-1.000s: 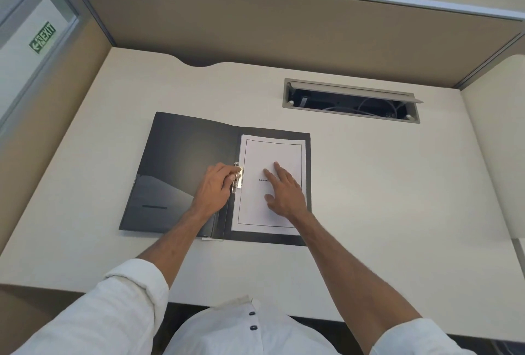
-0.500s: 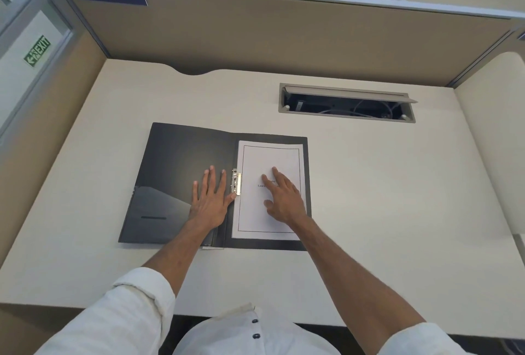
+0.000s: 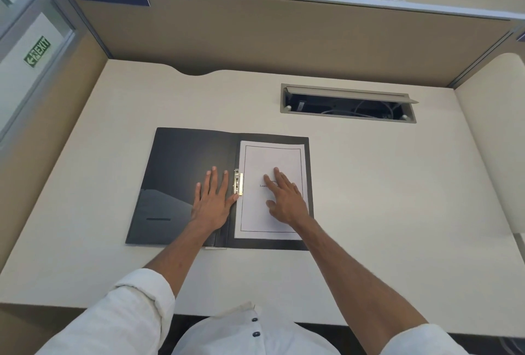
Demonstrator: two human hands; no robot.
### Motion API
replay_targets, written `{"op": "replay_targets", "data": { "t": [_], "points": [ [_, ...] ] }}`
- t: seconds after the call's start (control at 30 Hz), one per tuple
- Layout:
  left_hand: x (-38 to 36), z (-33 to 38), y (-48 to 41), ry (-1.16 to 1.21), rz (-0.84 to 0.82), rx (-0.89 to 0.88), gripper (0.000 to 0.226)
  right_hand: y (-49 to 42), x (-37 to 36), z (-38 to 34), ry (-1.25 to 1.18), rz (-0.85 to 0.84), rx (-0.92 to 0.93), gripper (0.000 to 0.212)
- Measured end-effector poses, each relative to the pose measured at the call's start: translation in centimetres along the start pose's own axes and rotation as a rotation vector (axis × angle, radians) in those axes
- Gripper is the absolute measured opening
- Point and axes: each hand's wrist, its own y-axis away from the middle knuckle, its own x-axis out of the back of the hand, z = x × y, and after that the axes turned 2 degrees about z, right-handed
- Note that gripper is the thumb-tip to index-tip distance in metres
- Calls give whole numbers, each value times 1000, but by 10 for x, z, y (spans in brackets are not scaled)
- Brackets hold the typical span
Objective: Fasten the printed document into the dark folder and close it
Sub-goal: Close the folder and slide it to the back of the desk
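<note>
The dark folder [image 3: 181, 161] lies open and flat on the desk. A white printed document [image 3: 270, 161] with a thin black border sits on its right half. A gold metal clip [image 3: 238, 182] lies over the document's left edge by the spine. My left hand [image 3: 211, 201] rests flat with fingers spread on the folder's left inside cover, thumb tip touching the clip's lower end. My right hand [image 3: 285, 198] presses down on the middle of the document, fingers apart, covering some of the printed text.
The cream desk [image 3: 383, 198] has a cable tray opening [image 3: 348, 104] with its lid raised behind the folder to the right. Tan partition walls [image 3: 284, 36] enclose the back and sides. A second desk surface [image 3: 494, 133] adjoins at the right.
My left hand left the clip, where its fingers were curled a second ago, and now lies flat and spread on the left cover. The right hand stays on the document.
</note>
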Motion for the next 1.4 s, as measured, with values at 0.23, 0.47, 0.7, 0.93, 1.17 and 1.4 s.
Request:
{"op": "replay_targets", "data": {
  "t": [0.23,0.47,0.7,0.93,1.17,1.4],
  "points": [
    [-4,-31,15,32,81,-38,74,0,-4,-7,-33,43,-15,73],
    [17,-88,28,137,288,132,68,-5,-31,-66,-53,93,172,68],
    [27,-128,48,303,322,403,71,-13,-58,-137,-20,22,333,74],
    [43,-145,64,601,317,479,72,-9,-69,-162,-38,-27,312,76],
    [86,-169,81,854,473,438,36,1,-61,-165,-99,-18,326,81],
    [113,-143,101,1179,436,108,55,17,-35,-168,-741,153,177,65]
  ]
}}
